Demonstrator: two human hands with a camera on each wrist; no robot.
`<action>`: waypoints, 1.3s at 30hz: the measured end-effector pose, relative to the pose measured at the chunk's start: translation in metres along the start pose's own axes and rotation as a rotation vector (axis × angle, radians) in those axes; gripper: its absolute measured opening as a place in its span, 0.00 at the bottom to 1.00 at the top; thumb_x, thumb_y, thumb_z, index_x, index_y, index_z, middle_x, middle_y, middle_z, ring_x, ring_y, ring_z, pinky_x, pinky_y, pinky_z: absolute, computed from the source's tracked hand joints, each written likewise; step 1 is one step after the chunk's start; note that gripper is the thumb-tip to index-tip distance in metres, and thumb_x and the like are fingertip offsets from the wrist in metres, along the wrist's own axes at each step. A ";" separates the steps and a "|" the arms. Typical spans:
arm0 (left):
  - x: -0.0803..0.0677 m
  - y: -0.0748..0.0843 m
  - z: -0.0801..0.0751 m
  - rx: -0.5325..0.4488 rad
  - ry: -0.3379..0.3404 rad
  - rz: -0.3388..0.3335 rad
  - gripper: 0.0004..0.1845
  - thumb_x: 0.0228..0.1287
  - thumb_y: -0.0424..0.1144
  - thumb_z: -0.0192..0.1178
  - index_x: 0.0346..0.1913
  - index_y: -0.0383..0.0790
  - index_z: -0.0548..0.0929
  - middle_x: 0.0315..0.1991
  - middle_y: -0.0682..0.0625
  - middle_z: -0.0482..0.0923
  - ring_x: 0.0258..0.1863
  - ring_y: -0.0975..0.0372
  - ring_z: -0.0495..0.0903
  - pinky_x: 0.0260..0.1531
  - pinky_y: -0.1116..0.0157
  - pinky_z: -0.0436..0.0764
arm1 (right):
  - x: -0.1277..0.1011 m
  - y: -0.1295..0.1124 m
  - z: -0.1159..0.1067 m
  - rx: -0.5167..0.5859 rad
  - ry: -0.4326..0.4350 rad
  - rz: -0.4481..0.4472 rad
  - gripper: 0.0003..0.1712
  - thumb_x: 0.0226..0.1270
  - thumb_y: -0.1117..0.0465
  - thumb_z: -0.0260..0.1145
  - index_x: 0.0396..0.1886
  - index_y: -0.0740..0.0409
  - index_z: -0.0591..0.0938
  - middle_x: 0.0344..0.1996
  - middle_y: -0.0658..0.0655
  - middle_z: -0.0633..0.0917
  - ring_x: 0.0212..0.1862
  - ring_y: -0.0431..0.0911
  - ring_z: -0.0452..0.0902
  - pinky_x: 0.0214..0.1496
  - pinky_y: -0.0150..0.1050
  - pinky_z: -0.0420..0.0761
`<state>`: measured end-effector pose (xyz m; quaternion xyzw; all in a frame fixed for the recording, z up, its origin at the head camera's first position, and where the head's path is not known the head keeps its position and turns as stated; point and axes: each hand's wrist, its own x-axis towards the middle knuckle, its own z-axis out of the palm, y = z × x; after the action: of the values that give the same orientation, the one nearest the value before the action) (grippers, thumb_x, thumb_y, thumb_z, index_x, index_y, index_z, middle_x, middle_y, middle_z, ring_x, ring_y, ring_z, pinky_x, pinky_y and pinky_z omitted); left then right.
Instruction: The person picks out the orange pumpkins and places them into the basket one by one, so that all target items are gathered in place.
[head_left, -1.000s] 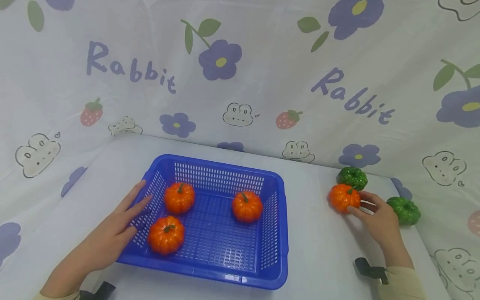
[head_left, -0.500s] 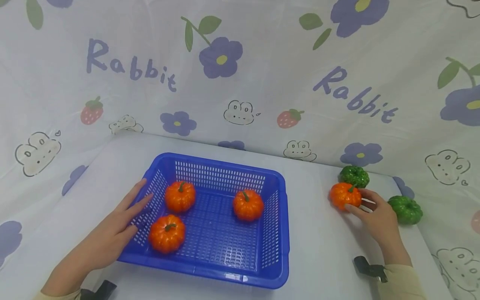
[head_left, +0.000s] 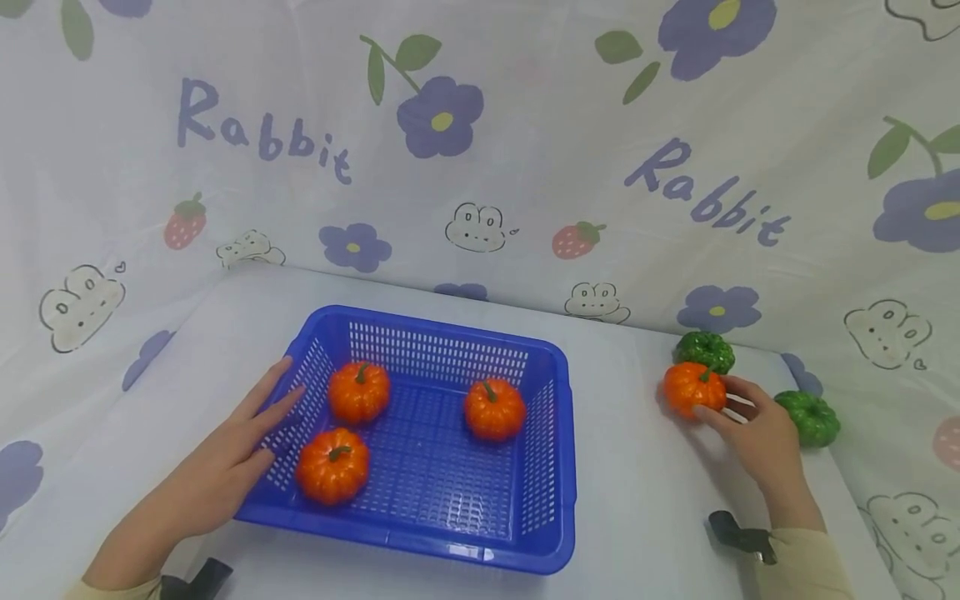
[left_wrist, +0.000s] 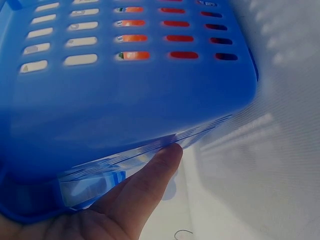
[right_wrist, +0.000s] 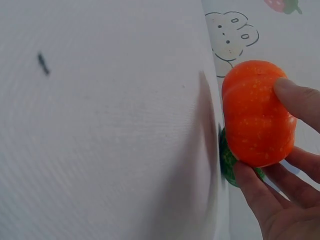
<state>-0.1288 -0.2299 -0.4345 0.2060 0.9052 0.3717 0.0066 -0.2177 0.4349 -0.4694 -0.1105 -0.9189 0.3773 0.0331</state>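
Note:
My right hand [head_left: 757,433] holds an orange pumpkin [head_left: 692,392] with a green stem, thumb on the near side and fingers at its right. In the right wrist view, thumb and fingertips grip this pumpkin [right_wrist: 257,115]; I cannot tell whether it touches the table. Over the left rim of a blue plastic basket [head_left: 465,554] lies my left hand [head_left: 213,471], its fingers fairly straight. One finger touches the basket's outer wall [left_wrist: 125,100] in the left wrist view. Inside the basket sit three orange pumpkins: back left [head_left: 359,393], front left [head_left: 333,467] and right [head_left: 494,410].
A dark green pumpkin [head_left: 705,352] stands just behind the held one. Another green pumpkin [head_left: 808,418] sits near the table's right edge, beside the right hand. Behind the white table [head_left: 622,467] hangs a printed cloth [head_left: 525,167] with rabbits and flowers.
The held pumpkin has shifted very slightly right and away from me in the right hand's grip. The left hand and the basket have stayed put.

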 end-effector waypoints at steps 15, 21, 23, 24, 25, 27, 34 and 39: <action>0.001 0.001 0.001 -0.009 -0.021 -0.031 0.37 0.73 0.25 0.54 0.84 0.34 0.64 0.90 0.50 0.36 0.86 0.40 0.46 0.75 0.40 0.57 | -0.004 -0.012 -0.013 0.003 0.049 -0.057 0.51 0.74 0.42 0.75 0.84 0.65 0.66 0.75 0.75 0.72 0.71 0.73 0.73 0.55 0.40 0.86; 0.001 0.002 0.000 -0.006 -0.022 -0.030 0.37 0.73 0.25 0.54 0.84 0.34 0.64 0.90 0.48 0.36 0.85 0.38 0.47 0.71 0.32 0.60 | -0.010 -0.024 -0.015 0.006 0.051 -0.075 0.50 0.74 0.43 0.75 0.84 0.64 0.66 0.75 0.74 0.72 0.71 0.73 0.73 0.56 0.41 0.85; 0.001 0.002 0.000 -0.004 -0.021 -0.029 0.37 0.73 0.25 0.54 0.84 0.34 0.64 0.90 0.48 0.36 0.85 0.38 0.47 0.71 0.33 0.60 | -0.011 -0.027 -0.016 0.008 0.056 -0.084 0.50 0.74 0.44 0.75 0.84 0.64 0.66 0.76 0.74 0.72 0.71 0.73 0.74 0.55 0.39 0.84; 0.001 0.002 -0.001 -0.004 -0.020 -0.028 0.37 0.73 0.25 0.54 0.84 0.34 0.64 0.90 0.48 0.36 0.85 0.38 0.47 0.70 0.33 0.60 | -0.012 -0.028 -0.016 0.007 0.061 -0.091 0.49 0.74 0.44 0.75 0.84 0.64 0.66 0.76 0.74 0.72 0.71 0.72 0.74 0.55 0.38 0.84; 0.001 0.002 -0.001 -0.004 -0.019 -0.028 0.37 0.73 0.25 0.54 0.84 0.34 0.64 0.90 0.48 0.36 0.85 0.38 0.47 0.70 0.33 0.60 | -0.012 -0.030 -0.015 0.005 0.066 -0.098 0.49 0.74 0.45 0.75 0.84 0.64 0.66 0.76 0.73 0.72 0.71 0.72 0.74 0.55 0.36 0.84; 0.000 0.002 -0.001 -0.004 -0.019 -0.027 0.37 0.73 0.25 0.54 0.84 0.34 0.64 0.90 0.48 0.36 0.85 0.38 0.47 0.71 0.34 0.60 | -0.013 -0.033 -0.016 0.001 0.074 -0.112 0.48 0.74 0.46 0.75 0.83 0.64 0.67 0.75 0.73 0.73 0.70 0.72 0.74 0.54 0.34 0.83; -0.001 0.002 -0.001 -0.009 -0.012 -0.020 0.37 0.73 0.25 0.54 0.84 0.34 0.64 0.90 0.49 0.37 0.85 0.39 0.47 0.72 0.39 0.58 | -0.018 -0.042 -0.017 -0.004 0.096 -0.155 0.45 0.76 0.50 0.75 0.82 0.65 0.68 0.74 0.74 0.74 0.69 0.73 0.75 0.53 0.28 0.80; -0.001 0.003 -0.001 -0.011 -0.012 -0.023 0.37 0.72 0.25 0.54 0.84 0.34 0.64 0.90 0.49 0.37 0.85 0.39 0.47 0.71 0.37 0.59 | -0.021 -0.047 -0.018 0.007 0.103 -0.159 0.44 0.76 0.52 0.75 0.83 0.64 0.68 0.74 0.73 0.74 0.70 0.72 0.74 0.53 0.25 0.79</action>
<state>-0.1274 -0.2289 -0.4320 0.1976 0.9055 0.3751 0.0174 -0.2027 0.4101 -0.4235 -0.0563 -0.9205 0.3706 0.1106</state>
